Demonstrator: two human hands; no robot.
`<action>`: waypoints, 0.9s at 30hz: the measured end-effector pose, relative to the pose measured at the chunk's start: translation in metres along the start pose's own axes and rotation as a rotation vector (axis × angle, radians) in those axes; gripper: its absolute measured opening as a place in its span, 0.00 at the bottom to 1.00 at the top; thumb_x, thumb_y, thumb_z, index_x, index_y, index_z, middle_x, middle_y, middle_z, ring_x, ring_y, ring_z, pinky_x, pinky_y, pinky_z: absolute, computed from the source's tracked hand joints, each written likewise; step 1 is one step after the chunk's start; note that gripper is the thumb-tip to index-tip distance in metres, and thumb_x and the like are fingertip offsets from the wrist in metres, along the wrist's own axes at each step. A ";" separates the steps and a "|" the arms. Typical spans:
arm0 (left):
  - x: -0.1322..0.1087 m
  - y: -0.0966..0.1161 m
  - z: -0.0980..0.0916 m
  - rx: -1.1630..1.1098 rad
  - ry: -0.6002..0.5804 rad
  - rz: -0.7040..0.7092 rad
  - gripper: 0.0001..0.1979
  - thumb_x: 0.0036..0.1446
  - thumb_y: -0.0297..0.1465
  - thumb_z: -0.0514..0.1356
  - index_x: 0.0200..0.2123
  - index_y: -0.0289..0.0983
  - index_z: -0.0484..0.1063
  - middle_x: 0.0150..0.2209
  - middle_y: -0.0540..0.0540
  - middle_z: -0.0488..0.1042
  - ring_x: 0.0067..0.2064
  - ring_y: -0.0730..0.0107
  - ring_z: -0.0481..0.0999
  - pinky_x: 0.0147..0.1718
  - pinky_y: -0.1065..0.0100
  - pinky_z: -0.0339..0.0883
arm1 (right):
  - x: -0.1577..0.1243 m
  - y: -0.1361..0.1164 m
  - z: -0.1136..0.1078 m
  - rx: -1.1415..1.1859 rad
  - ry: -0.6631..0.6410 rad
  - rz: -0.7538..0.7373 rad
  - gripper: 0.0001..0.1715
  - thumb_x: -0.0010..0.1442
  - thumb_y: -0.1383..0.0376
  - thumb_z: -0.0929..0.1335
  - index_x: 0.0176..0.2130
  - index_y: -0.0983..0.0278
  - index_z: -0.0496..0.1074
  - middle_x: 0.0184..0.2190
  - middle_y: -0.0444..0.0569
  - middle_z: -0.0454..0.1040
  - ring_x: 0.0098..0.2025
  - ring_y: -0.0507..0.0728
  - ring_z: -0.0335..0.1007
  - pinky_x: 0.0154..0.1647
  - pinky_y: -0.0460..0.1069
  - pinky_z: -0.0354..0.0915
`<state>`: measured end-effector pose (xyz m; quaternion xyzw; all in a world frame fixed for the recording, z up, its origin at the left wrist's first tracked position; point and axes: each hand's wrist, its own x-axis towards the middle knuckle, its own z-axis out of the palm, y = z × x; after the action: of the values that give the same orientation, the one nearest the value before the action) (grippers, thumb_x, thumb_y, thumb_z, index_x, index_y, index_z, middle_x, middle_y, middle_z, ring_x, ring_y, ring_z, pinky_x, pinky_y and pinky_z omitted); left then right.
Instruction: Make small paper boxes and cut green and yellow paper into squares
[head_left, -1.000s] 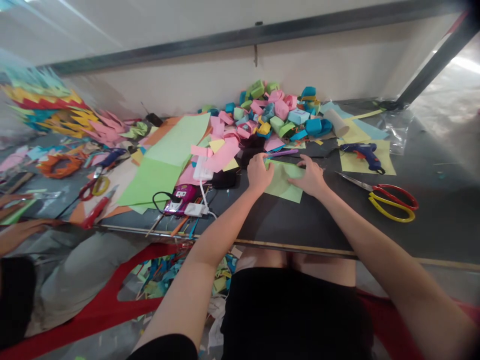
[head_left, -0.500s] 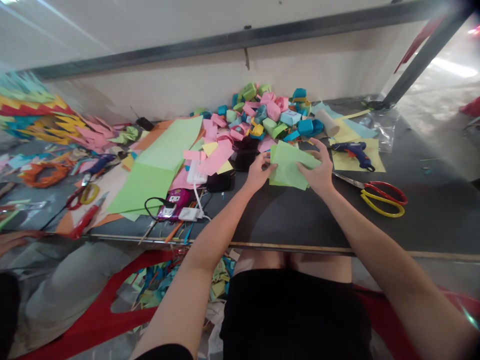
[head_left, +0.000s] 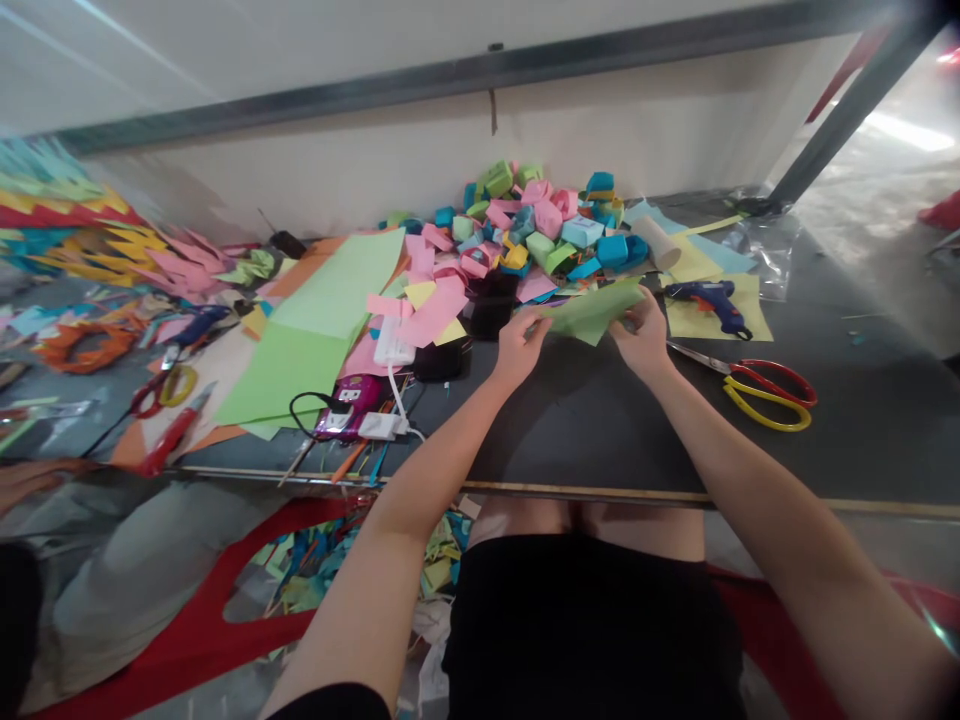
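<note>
Both my hands hold one light green paper sheet lifted above the dark table. My left hand pinches its left edge, fingers closed. At the sheet's right edge my right hand grips it, fingers closed too. The sheet lies nearly flat and tilted, in front of a heap of small folded paper boxes in pink, blue, green and yellow.
Red-and-yellow scissors and a blue glue gun lie to the right. Large green sheets, a pink device with a white charger and more scissors lie left. Another person's hand is at far left.
The green sheet was pressed on the table, then lifted upright, and now it is tipped nearly flat in the air between both hands.
</note>
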<state>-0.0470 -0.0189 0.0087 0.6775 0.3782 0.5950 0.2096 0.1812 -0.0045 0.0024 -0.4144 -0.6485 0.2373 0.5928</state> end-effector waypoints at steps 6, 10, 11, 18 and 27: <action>-0.003 -0.005 -0.008 0.234 0.030 -0.015 0.27 0.70 0.56 0.54 0.28 0.40 0.66 0.27 0.48 0.68 0.32 0.66 0.72 0.39 0.62 0.70 | -0.005 -0.023 0.000 -0.237 -0.140 -0.173 0.35 0.59 0.59 0.69 0.64 0.63 0.65 0.61 0.63 0.75 0.63 0.69 0.73 0.65 0.68 0.68; -0.002 -0.014 -0.013 0.276 0.019 -0.189 0.22 0.72 0.52 0.54 0.34 0.41 0.69 0.28 0.49 0.68 0.33 0.63 0.74 0.44 0.59 0.71 | -0.005 -0.032 0.001 -0.262 -0.175 -0.060 0.36 0.62 0.55 0.70 0.66 0.61 0.66 0.62 0.60 0.75 0.64 0.69 0.72 0.67 0.68 0.67; -0.002 -0.014 -0.013 0.258 0.001 -0.217 0.19 0.72 0.50 0.55 0.38 0.41 0.71 0.30 0.48 0.70 0.35 0.62 0.75 0.46 0.58 0.72 | -0.004 -0.033 0.001 -0.234 -0.163 -0.021 0.36 0.63 0.52 0.70 0.66 0.61 0.66 0.60 0.60 0.76 0.62 0.68 0.74 0.66 0.67 0.68; 0.000 -0.001 -0.007 0.067 -0.089 -0.192 0.25 0.69 0.52 0.58 0.58 0.41 0.71 0.52 0.38 0.78 0.55 0.55 0.80 0.57 0.53 0.74 | -0.002 -0.037 0.008 0.024 -0.190 0.149 0.57 0.56 0.34 0.72 0.72 0.56 0.57 0.65 0.59 0.72 0.63 0.68 0.73 0.62 0.65 0.73; 0.001 0.000 -0.010 0.106 -0.109 -0.205 0.34 0.66 0.59 0.56 0.60 0.39 0.70 0.56 0.35 0.78 0.58 0.52 0.79 0.59 0.53 0.72 | -0.003 -0.036 0.010 0.005 -0.129 0.113 0.58 0.60 0.32 0.69 0.75 0.57 0.54 0.63 0.60 0.72 0.63 0.68 0.74 0.63 0.65 0.71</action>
<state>-0.0563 -0.0195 0.0113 0.6768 0.4646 0.5117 0.2535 0.1619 -0.0247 0.0278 -0.4327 -0.6603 0.2980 0.5366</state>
